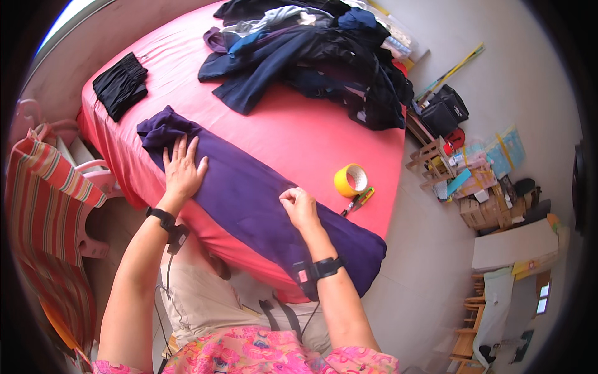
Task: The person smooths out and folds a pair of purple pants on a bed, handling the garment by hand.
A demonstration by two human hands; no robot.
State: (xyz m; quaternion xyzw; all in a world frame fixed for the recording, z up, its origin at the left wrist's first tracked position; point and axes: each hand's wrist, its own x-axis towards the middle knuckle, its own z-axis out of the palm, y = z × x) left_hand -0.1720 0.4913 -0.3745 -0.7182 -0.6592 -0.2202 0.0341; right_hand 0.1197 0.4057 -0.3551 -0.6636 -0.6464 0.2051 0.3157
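A long dark purple garment (247,187) lies folded lengthwise and slantwise across the near side of a bed with a pink sheet (299,140). Its upper left end is bunched; the lower right end reaches the bed's near right corner. My left hand (183,168) rests flat on the cloth near the bunched end, fingers spread. My right hand (299,205) is over the garment's right half, fingers curled and thumb against the forefinger; whether cloth is pinched there I cannot tell. Just beyond lie a roll of yellow tape (348,181) and a green and orange cutter (363,198).
A heap of dark clothes (317,61) covers the bed's far side. Folded black cloth (122,86) lies at the far left. A pink plastic chair (96,229) with striped fabric (46,201) stands left of the bed. Boxes (483,210) and bags are on the floor at right.
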